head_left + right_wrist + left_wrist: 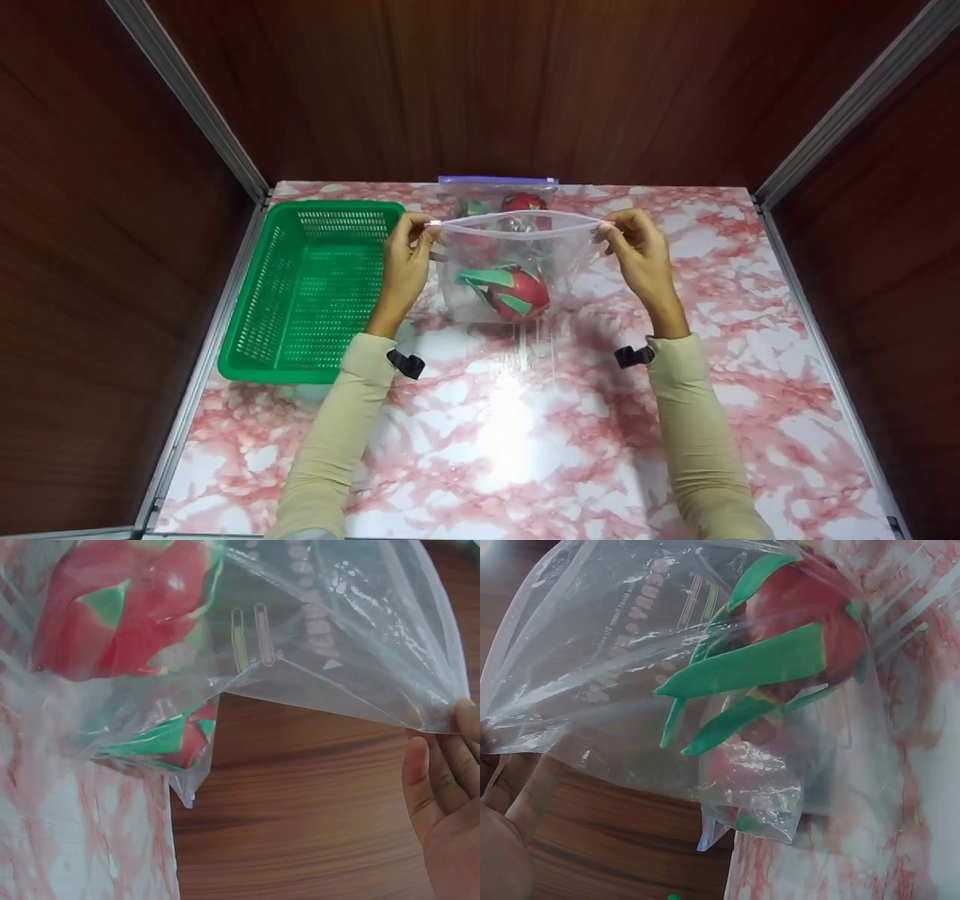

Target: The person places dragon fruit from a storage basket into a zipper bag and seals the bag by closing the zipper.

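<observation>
A clear zip bag [577, 259] hangs upright between the two hands, its mouth slightly parted. Inside its lower part lies a red dragon fruit [527, 292] with green leaf-like scales, also seen through the plastic in the left wrist view [802, 630]. My left hand [406, 251] pinches the bag's left top corner by the white slider. The opposite top corner is pinched by my right hand [639, 251], thumb against fingers. Behind stands a second zip bag [495, 186] with a purple top strip, holding more red and green fruit, partly hidden by the front bag.
A green plastic basket [315, 300] with slotted walls stands at the left, close beside the left forearm. The table [720, 300] has a red and white marbled top. Dark wooden panels [480, 90] enclose the back and sides, with metal rails at the corners.
</observation>
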A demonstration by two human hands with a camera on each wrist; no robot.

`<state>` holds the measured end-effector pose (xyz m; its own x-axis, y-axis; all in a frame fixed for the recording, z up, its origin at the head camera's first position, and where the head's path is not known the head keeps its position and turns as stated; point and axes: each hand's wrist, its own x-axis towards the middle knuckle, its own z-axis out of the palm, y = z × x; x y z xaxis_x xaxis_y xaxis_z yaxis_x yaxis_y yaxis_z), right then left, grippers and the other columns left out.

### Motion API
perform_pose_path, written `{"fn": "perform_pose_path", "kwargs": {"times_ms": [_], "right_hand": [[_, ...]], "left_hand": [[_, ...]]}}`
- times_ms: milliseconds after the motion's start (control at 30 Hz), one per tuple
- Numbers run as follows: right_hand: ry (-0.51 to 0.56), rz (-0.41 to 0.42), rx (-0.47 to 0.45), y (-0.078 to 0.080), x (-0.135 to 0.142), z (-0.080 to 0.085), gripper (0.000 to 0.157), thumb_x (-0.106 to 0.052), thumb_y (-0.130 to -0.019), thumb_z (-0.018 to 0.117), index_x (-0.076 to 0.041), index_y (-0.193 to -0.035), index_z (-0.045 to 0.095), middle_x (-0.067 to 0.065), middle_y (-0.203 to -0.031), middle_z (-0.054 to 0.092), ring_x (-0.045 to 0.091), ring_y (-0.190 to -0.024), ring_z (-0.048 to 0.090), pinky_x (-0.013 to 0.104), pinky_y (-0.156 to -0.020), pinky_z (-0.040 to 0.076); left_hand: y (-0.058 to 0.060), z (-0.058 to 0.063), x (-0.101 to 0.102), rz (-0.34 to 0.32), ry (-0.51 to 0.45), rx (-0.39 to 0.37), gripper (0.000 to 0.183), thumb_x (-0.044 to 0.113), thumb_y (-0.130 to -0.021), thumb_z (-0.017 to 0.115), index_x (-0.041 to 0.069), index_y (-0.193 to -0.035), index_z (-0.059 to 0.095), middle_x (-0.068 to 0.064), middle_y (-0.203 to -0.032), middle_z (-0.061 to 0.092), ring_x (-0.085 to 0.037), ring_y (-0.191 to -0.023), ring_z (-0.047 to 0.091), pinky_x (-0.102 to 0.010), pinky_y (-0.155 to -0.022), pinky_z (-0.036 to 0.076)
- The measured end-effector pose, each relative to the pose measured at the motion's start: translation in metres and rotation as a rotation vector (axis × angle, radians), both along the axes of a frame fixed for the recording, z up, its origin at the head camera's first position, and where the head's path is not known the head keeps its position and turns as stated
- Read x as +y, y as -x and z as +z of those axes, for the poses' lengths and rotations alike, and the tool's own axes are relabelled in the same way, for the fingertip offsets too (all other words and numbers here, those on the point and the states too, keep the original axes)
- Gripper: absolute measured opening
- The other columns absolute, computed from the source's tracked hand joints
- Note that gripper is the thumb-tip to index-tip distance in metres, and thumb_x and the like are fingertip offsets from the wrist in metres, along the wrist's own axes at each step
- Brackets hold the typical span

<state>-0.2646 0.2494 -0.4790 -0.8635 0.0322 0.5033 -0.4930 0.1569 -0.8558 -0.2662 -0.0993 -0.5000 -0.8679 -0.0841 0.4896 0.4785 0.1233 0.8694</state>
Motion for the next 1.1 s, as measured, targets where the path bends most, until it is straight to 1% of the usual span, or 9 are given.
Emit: {"fn": "perform_pose_path", "kwargs": {"times_ms": [67, 133, 233, 400, 600, 733, 833, 1000, 1100], "right_hand": [[-0.013, -0.008, -0.014, 0.0, 0.001, -0.002, 0.017, 0.0, -0.102, 0.069, 0.016, -0.107, 0.065, 0.016, -0.089, 0.076, 0.014, -0.075, 0.071, 0.027, -0.062, 0.056], [-0.021, -0.013, -0.029, 0.0, 0.002, -0.005, 0.018, -0.002, -0.102, 0.069, 0.015, -0.107, 0.065, 0.02, -0.09, 0.076, 0.014, -0.075, 0.071, 0.027, -0.062, 0.056], [-0.025, -0.019, -0.042, 0.001, 0.003, -0.008, 0.019, -0.003, -0.102, 0.069, 0.015, -0.108, 0.065, 0.02, -0.091, 0.076, 0.014, -0.075, 0.071, 0.024, -0.062, 0.055], [-0.005, -0.029, -0.059, 0.003, 0.004, -0.01, 0.019, -0.002, -0.103, 0.068, 0.016, -0.109, 0.064, 0.013, -0.091, 0.077, 0.011, -0.076, 0.071, 0.021, -0.062, 0.054], [-0.007, -0.05, -0.077, 0.005, 0.005, -0.011, 0.02, -0.004, -0.103, 0.069, 0.014, -0.11, 0.065, 0.007, -0.091, 0.076, 0.01, -0.078, 0.072, 0.022, -0.062, 0.054], [-0.002, -0.071, -0.088, 0.005, 0.006, -0.011, 0.017, -0.003, -0.102, 0.069, 0.013, -0.109, 0.066, 0.0, -0.09, 0.074, 0.009, -0.077, 0.073, 0.022, -0.061, 0.054], [0.007, -0.073, -0.096, 0.005, 0.007, -0.011, 0.018, -0.003, -0.102, 0.069, 0.013, -0.111, 0.066, -0.001, -0.09, 0.073, 0.01, -0.078, 0.073, 0.021, -0.061, 0.054], [0.01, -0.072, -0.106, 0.005, 0.01, -0.012, 0.02, -0.001, -0.102, 0.069, 0.015, -0.113, 0.065, 0.002, -0.09, 0.073, 0.015, -0.077, 0.073, 0.019, -0.06, 0.053], [0.011, -0.073, -0.116, 0.005, 0.011, -0.012, 0.02, -0.001, -0.101, 0.07, 0.015, -0.112, 0.065, 0.0, -0.089, 0.073, 0.013, -0.076, 0.073, 0.019, -0.06, 0.053]], "left_hand": [[0.0, -0.002, 0.0, -0.017, 0.003, -0.008, 0.016, 0.007, -0.107, 0.061, -0.007, -0.114, 0.062, -0.016, -0.1, 0.065, -0.03, -0.092, 0.069, -0.031, -0.07, 0.064], [0.001, -0.004, 0.001, -0.034, 0.001, -0.017, 0.016, 0.007, -0.107, 0.06, -0.008, -0.114, 0.061, -0.017, -0.099, 0.065, -0.035, -0.089, 0.07, -0.034, -0.066, 0.065], [0.001, -0.006, 0.002, -0.034, 0.002, -0.025, 0.016, 0.007, -0.107, 0.061, -0.007, -0.114, 0.061, -0.016, -0.099, 0.065, -0.031, -0.087, 0.07, -0.033, -0.066, 0.064], [0.003, -0.007, 0.003, -0.043, -0.019, -0.046, 0.016, 0.006, -0.107, 0.06, -0.007, -0.116, 0.06, -0.012, -0.099, 0.064, -0.023, -0.088, 0.068, -0.03, -0.067, 0.063], [0.004, -0.008, 0.005, -0.059, -0.021, -0.094, 0.019, 0.005, -0.108, 0.06, -0.007, -0.123, 0.06, -0.012, -0.108, 0.06, -0.031, -0.098, 0.068, -0.031, -0.074, 0.063], [0.004, -0.006, 0.006, -0.037, 0.01, -0.136, 0.018, 0.007, -0.108, 0.061, -0.006, -0.12, 0.065, -0.017, -0.113, 0.066, -0.032, -0.108, 0.07, -0.027, -0.082, 0.06], [0.004, -0.006, 0.007, -0.027, 0.026, -0.149, 0.017, 0.009, -0.109, 0.061, -0.006, -0.115, 0.067, -0.021, -0.112, 0.073, -0.031, -0.11, 0.073, -0.026, -0.086, 0.059], [0.006, -0.005, 0.011, -0.008, 0.029, -0.123, 0.017, 0.009, -0.107, 0.063, -0.007, -0.111, 0.069, -0.023, -0.109, 0.078, -0.031, -0.106, 0.076, -0.025, -0.085, 0.059], [0.005, -0.006, 0.013, 0.013, 0.021, -0.106, 0.017, 0.009, -0.106, 0.065, -0.007, -0.11, 0.07, -0.023, -0.107, 0.079, -0.028, -0.102, 0.077, -0.021, -0.082, 0.059]]}}
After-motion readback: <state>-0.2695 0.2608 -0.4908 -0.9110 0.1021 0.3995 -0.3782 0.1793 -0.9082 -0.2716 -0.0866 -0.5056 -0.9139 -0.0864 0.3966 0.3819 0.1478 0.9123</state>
